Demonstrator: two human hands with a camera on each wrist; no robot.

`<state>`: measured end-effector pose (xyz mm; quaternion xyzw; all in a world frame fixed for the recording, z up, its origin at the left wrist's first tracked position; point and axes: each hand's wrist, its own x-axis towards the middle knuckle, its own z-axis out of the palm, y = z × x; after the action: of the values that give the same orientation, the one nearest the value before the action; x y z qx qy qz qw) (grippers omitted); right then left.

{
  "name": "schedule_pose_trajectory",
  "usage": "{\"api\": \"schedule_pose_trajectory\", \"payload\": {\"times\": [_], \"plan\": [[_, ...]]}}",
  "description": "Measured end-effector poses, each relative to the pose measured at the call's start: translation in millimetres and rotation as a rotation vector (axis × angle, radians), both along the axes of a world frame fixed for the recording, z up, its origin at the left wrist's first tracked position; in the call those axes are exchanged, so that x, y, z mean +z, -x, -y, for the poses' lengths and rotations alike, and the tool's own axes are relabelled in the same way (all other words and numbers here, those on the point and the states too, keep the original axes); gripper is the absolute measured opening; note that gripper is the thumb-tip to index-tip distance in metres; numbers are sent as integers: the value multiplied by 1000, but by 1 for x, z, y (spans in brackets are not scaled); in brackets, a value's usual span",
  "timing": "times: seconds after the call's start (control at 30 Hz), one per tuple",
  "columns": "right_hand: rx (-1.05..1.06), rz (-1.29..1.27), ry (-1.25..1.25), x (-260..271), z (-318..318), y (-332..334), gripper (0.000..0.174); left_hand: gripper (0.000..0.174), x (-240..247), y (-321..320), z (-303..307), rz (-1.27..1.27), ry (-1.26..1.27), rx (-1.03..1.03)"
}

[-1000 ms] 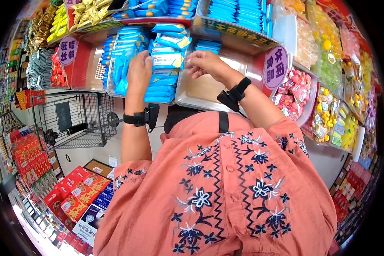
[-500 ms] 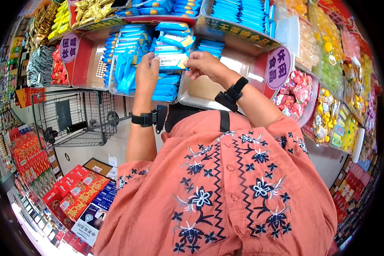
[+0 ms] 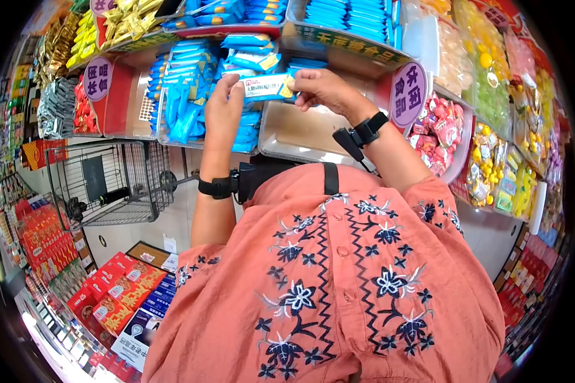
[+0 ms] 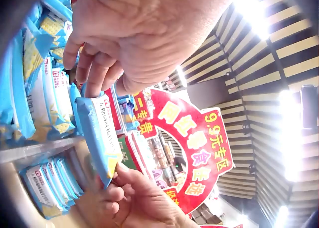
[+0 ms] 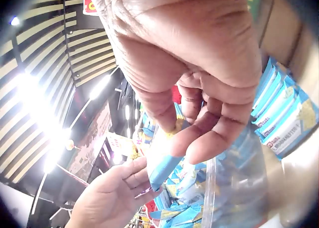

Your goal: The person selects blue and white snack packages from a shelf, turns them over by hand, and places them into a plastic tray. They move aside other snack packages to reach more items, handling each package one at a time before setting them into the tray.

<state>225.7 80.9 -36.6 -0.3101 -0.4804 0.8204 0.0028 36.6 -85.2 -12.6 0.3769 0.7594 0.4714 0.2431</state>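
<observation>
From the head camera we see the left hand (image 3: 223, 105) and the right hand (image 3: 322, 89) pinching a blue biscuit packet (image 3: 266, 86) by its ends, held level before the stacked packets (image 3: 185, 96) on the shelf. At the left wrist, fingers curl over one end. At the right wrist, thumb and fingertips nip the other.

Red arched sign (image 4: 192, 143) reading 9.9元专区, round purple shelf tag (image 3: 407, 94) reading 休闲食品, print on blue packet (image 4: 99, 138) unreadable
</observation>
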Motion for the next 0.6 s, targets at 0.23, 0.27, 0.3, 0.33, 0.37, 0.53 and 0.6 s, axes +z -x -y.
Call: {"api": "schedule_pose_trajectory", "payload": {"times": [0.23,0.27,0.3,0.33,0.37,0.53,0.6], "plan": [[-95,90,-105,-20,-18,-33,19,38,4,-42,-23,-9,50,-177],[-128,112,-114,-24,-18,-38,20,39,-1,-49,-27,26,53,-194],[-162,135,-122,-30,-18,-43,22,39,-5,-57,-31,61,56,-211],[-196,157,-131,-35,-18,-47,25,40,-9,-62,-34,95,59,-229],[-170,191,-156,-40,-18,-53,24,46,-13,-63,-37,80,133,-276],[-27,380,-291,-59,-17,-67,24,60,-78,-70,-47,145,252,-311],[51,438,-361,-79,-18,-65,35,60,-93,-69,-50,188,326,-288]]}}
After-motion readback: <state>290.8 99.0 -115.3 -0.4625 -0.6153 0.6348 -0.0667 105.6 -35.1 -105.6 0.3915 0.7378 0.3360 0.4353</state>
